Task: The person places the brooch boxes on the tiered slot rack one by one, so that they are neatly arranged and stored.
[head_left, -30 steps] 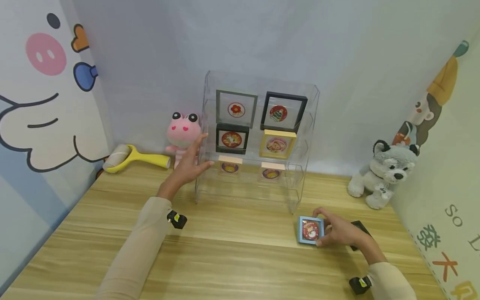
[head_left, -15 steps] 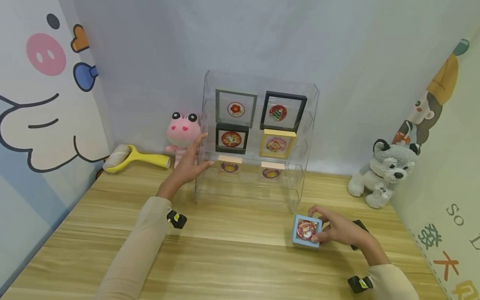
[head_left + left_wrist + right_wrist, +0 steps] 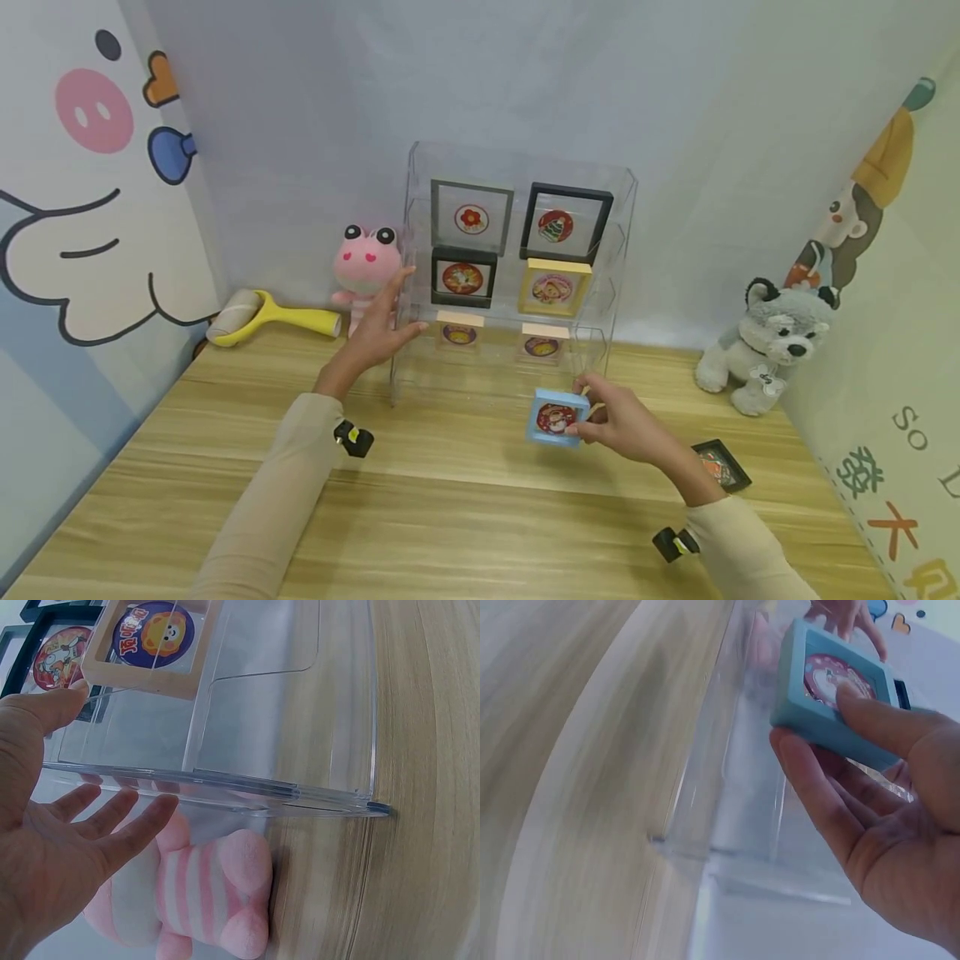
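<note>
A clear acrylic display rack [image 3: 487, 382] stands on the table with small picture frames on its tiers. My left hand [image 3: 372, 333] is at the rack's left side, fingers straight against the side panel [image 3: 247, 787], thumb reaching across the front near a beige frame [image 3: 150, 645]. Between thumb and fingers, my right hand [image 3: 618, 422] pinches a light blue frame [image 3: 555, 417] with a red round picture. That frame is held up before the rack's lower right part, tilted with its picture facing up and forward. In the right wrist view the thumb [image 3: 885, 720] presses on the picture face.
Several frames sit on the rack, among them a yellow frame [image 3: 556, 287] and a black frame [image 3: 567, 223]. A pink plush toy [image 3: 367, 262] and a yellow lint roller [image 3: 277, 317] are on the left. A dark frame [image 3: 720, 467] and a grey plush dog [image 3: 776, 346] are on the right.
My right hand has lifted the light blue frame off the table and carried it left and toward the rack, uncovering more of the dark frame. The left hand stays at the rack's side.
</note>
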A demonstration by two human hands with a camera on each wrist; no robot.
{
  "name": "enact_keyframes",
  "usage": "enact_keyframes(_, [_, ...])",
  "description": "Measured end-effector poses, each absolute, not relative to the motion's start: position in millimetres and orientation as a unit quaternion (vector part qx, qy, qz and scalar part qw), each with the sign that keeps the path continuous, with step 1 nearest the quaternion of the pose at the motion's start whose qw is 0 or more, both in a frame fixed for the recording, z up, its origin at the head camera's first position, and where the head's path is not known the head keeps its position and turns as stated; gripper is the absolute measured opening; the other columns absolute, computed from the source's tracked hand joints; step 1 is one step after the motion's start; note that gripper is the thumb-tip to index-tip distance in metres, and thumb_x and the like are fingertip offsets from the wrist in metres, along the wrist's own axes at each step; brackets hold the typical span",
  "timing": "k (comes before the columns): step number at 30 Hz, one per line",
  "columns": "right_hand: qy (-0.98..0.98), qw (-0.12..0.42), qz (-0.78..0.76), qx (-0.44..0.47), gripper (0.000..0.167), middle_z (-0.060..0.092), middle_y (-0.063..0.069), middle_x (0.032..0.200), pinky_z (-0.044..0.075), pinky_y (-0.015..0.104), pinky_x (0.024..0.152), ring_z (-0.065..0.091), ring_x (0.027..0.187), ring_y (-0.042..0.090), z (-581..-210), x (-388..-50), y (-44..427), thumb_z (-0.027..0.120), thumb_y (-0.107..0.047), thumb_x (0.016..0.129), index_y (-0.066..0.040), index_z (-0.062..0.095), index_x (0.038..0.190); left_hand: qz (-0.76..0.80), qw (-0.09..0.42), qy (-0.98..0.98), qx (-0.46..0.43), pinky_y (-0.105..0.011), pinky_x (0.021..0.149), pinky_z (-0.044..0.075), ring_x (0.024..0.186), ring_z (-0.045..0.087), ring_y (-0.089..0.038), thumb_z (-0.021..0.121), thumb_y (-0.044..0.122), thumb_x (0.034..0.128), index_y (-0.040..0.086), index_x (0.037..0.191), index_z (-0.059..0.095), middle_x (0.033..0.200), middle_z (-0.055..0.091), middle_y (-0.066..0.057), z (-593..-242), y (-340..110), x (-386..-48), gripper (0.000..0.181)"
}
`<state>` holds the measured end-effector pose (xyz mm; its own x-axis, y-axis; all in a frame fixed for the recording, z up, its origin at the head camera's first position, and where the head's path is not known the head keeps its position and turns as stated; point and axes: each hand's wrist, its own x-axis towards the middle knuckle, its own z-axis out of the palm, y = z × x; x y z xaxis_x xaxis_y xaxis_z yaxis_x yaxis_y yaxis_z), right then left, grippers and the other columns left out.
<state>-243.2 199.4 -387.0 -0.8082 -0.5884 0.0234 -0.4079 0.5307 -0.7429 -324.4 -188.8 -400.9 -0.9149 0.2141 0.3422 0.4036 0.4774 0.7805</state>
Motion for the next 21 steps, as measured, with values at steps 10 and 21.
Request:
enact_keyframes(10, [0.902, -0.009, -0.33, -0.278, 0.034, 0.07, 0.012, 0.09, 0.06, 0.028, 0.063, 0.073, 0.075, 0.021, -394.3, -262.5, 131.9, 0.08, -0.016, 0.085, -0.011, 0.05, 0.1, -0.479, 0.104, -0.852, -0.184, -0.066, 0.116, 0.029, 0.148, 0.025, -0.048, 0.069, 0.01, 0.0932, 0.019, 0.158, 0.018, 0.166, 0.014, -0.02, -402.7, -188.7, -325.6, 0.082])
enact_keyframes(21, [0.909, -0.09, -0.299, -0.277, 0.032, 0.072, 0.011, 0.073, 0.049, 0.023, 0.05, 0.066, 0.059, 0.016, -409.9, -281.5, 73.9, 0.081, -0.016, 0.083, -0.007, 0.053, 0.095, -0.485, 0.118, -0.844, -0.193, -0.063, 0.118, 0.029, 0.15, 0.023, -0.045, 0.07, 0.007, 0.0916, 0.013, 0.157, 0.02, 0.166, 0.016, -0.02, -404.0, -188.4, -326.5, 0.082])
